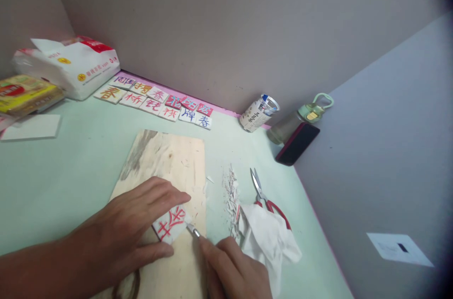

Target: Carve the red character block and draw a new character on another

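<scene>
A small white square tile (171, 224) with a red painted character lies on a wooden board (184, 157). My left hand (141, 223) rests over the tile's left side, its fingers and thumb spread around it and touching its edges. In my right hand (235, 266) is a craft knife (194, 230) with a silver metal neck, its tip at the tile's right edge. My right palm and the rest of the handle are partly hidden at the bottom of the view.
Several character tiles (132, 99) lie in rows behind the board. Tissue pack (88, 65) and yellow package (30, 94) stand left. Shavings (231, 200), open scissors (260, 186) and white cloth (271, 237) lie right; a can (255, 117), bottle (283, 127) and phone (297, 144) stand behind.
</scene>
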Available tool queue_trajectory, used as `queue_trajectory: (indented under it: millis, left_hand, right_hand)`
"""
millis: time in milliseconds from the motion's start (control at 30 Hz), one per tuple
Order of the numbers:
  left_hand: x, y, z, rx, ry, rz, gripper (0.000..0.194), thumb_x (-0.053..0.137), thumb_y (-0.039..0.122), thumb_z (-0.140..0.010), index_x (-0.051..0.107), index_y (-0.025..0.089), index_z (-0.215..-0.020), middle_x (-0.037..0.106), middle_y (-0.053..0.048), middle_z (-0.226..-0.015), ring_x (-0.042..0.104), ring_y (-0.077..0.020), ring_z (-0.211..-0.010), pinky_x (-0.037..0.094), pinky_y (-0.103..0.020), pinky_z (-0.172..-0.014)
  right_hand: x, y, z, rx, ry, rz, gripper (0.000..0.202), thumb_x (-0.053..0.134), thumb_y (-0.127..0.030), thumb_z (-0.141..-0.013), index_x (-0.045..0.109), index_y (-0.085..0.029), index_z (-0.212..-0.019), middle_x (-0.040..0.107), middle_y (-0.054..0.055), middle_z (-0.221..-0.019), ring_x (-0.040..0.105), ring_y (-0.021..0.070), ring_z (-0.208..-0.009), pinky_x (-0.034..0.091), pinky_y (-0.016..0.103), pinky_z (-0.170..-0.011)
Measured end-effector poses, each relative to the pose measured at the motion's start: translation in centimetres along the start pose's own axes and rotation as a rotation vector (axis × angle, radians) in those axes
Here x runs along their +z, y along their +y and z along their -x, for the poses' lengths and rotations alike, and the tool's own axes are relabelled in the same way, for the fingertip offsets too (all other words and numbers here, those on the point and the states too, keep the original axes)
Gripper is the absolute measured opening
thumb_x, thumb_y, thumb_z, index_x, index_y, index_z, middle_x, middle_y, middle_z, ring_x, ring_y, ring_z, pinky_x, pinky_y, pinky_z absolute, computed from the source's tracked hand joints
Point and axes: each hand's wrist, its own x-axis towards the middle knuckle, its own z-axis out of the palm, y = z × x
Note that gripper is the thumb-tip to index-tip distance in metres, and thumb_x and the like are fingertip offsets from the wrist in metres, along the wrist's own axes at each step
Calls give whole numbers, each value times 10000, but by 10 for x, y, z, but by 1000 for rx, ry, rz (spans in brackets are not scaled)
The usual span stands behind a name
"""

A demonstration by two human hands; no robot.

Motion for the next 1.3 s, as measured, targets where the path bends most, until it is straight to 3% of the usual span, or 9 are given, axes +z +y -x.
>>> queue_trajectory:
  millis: [267,433,600,867,1100,1300]
  left_hand:
    - [1,3,1,-11,10,26,750,768,160,-801,431,358,-1441,634,24,-1365,566,-230,-1284,492,-328,-1044]
    - [6,2,4,-67,-17,12,642,764,277,-868,468,373,-1430,629,29,-1322,572,-225,-1249,491,-338,-1039]
    - [19,0,10,-94,49,-105,616,695,325,-906,460,344,-1475,584,-4,-1422,508,-270,-1342,434,-404,-1122]
    - [13,10,-1,-38,157,-66,604,707,232,-802,520,303,-1373,680,-2,-1211,627,-249,-1145,505,-353,-989]
    - [15,9,3,-21,153,-100,597,694,232,-824,497,292,-1385,660,-11,-1238,607,-240,-1177,470,-355,-1021]
    - [13,11,0,4,168,-111,581,651,217,-821,495,274,-1378,672,-12,-1226,610,-231,-1169,476,-342,-1010]
  right_hand:
    - [0,1,-6,-59,-36,79,572,203,-312,-1144,744,-164,-1031,630,-4,-584,598,114,-356,378,229,-311]
    - [-1,2,-6,-89,-36,114,540,235,-268,-1134,755,-167,-1032,629,-11,-573,607,113,-361,384,216,-319]
    - [1,3,-3,-83,-39,140,522,245,-262,-1132,751,-177,-1038,624,-20,-576,604,110,-362,389,205,-324]
    - [6,3,7,-29,-23,133,476,265,-259,-1132,733,-198,-1068,633,-11,-601,598,112,-359,377,212,-327]
    - [5,6,6,-62,-76,74,394,327,-284,-1108,684,-154,-1209,642,7,-662,632,132,-413,423,228,-346]
    - [5,7,8,-27,-44,102,420,297,-262,-1122,708,-178,-1141,638,-2,-639,622,122,-401,418,211,-349]
